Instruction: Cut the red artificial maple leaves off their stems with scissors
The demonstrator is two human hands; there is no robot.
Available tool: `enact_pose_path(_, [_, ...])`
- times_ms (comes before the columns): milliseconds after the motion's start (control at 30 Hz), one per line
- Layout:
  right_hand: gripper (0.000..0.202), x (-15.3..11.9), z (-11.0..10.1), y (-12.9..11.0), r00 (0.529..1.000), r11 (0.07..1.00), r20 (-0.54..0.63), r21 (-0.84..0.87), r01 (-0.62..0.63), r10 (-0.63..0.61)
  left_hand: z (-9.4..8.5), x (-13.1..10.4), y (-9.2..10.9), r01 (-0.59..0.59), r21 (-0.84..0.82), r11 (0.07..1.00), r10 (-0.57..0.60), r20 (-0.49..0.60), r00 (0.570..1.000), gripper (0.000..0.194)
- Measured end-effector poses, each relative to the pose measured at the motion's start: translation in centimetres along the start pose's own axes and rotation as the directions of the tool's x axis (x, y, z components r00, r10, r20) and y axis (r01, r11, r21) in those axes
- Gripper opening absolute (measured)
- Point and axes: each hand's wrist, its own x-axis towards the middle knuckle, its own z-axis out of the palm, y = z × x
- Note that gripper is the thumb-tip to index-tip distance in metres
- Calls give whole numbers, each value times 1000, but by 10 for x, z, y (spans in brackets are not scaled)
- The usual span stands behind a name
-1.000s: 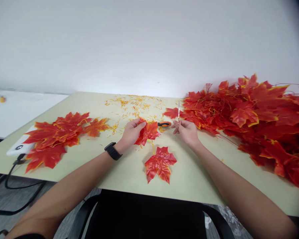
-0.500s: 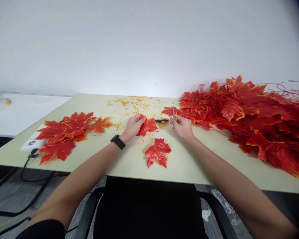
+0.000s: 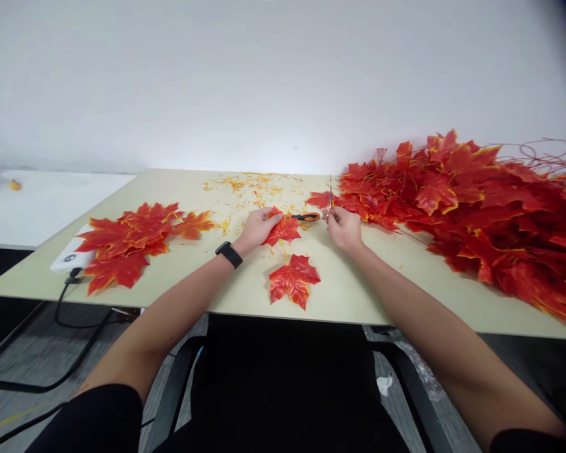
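Observation:
My left hand [image 3: 258,229] pinches a red artificial maple leaf [image 3: 283,230] by its left side, just over the table. Below it dangles or lies a second maple leaf [image 3: 294,280], joined by a thin yellowish stem; I cannot tell whether it touches the table. My right hand [image 3: 345,229] is closed round the handles of small metal scissors [image 3: 331,195], their blades pointing up and away from me. Between both hands, an orange-and-black handled tool [image 3: 306,217] lies on the table, its far end hidden behind the held leaf.
Yellow and orange trimmings [image 3: 249,185] are scattered at the back of the table [image 3: 236,296]. A stack of maple leaves [image 3: 127,239] lies at left over a white device [image 3: 70,255] with a black cable. A large heap of red leaves [image 3: 466,207] covers the right side.
The view has shifted slightly, so the table edge appears higher. The held leaf has turned a little in my left hand, and the dangling leaf has swung slightly left. Both grips stay the same.

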Motion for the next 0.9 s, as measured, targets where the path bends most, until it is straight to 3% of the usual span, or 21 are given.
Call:
enact_pose_path(467, [34, 0, -6, -1, 998, 998, -58, 58, 3, 0, -3, -1, 4, -33, -80, 996, 27, -74, 997, 34])
enact_pose_path(700, [34, 4, -7, 2, 996, 992, -92, 126, 15, -4, -4, 1, 5, -43, -128, 991, 35, -65, 997, 16])
enact_pose_path(900, [30, 4, -7, 1, 995, 984, -98, 178, 20, -3, -2, -4, 7, -24, -171, 985, 23, -10, 1000, 45])
